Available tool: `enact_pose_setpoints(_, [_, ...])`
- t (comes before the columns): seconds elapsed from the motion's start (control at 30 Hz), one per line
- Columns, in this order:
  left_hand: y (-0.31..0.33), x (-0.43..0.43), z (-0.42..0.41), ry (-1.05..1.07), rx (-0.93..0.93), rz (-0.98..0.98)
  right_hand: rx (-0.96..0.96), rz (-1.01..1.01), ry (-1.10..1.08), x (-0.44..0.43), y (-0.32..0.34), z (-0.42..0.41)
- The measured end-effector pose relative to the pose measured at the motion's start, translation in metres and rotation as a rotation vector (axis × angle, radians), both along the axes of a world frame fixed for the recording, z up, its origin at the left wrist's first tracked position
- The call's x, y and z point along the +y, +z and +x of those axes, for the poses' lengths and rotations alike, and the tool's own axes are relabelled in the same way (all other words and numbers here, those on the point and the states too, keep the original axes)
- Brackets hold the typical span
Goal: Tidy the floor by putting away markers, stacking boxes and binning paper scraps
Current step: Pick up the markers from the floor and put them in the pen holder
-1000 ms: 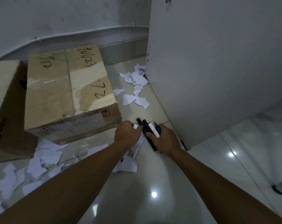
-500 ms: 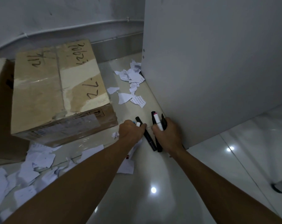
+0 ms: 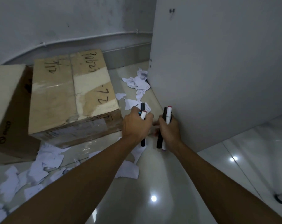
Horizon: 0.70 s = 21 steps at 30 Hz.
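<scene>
The left hand (image 3: 137, 125) is held above the floor (image 3: 153, 183), its fingers (image 3: 147, 121) curled round a black marker (image 3: 142, 107) and a white marker (image 3: 143, 115). The black one stands roughly upright in the fist, with its lower end showing below the hand. Just beside it, the right hand (image 3: 169, 131) grips a second black marker (image 3: 165, 114) and a pink-capped marker (image 3: 169, 116), also near upright, with both lower ends sticking out under the palm. The two hands are close together but hold separate pairs. Some of the right hand's fingers are blurred.

The right hand is close to the side of a white cabinet (image 3: 218, 78). To the left of the hands a taped box (image 3: 72, 94) with handwritten numbers lies on the floor, and a second box (image 3: 6, 110) touches its left side. Torn scraps (image 3: 137, 83) lie on the floor between the taped box and the cabinet, beyond the hands. More scraps (image 3: 40, 164) are strewn in front of both boxes, under the left forearm and out to the lower left. A grey wall (image 3: 72, 21) runs behind.
</scene>
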<state>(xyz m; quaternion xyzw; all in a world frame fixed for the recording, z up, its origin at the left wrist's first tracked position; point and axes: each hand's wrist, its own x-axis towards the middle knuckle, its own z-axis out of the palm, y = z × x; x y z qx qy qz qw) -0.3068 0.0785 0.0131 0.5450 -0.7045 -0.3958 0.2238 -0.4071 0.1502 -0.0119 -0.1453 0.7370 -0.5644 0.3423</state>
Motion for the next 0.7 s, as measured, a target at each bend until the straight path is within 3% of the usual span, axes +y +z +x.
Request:
enact_pose_setpoints(0.23, [0.03,-0.004,0.001,0.033,0.07,-0.125,0.077,-0.004,0.096,-0.022,0.031,0.003])
enact_pose_setpoints(0.37, [0.07,-0.023,0.002,0.042,0.259,-0.031,0.161,-0.011,0.132,-0.048,0.075,0.001])
enact_pose_setpoints(0.5, [0.127,-0.047,0.022,0.029,0.283,-0.071,0.222,-0.046,0.134,-0.072,0.135,0.008])
enact_pose_setpoints(0.7, [0.26,-0.06,0.059,0.096,0.327,-0.034,0.142,-0.121,0.134,-0.092,0.269,0.048])
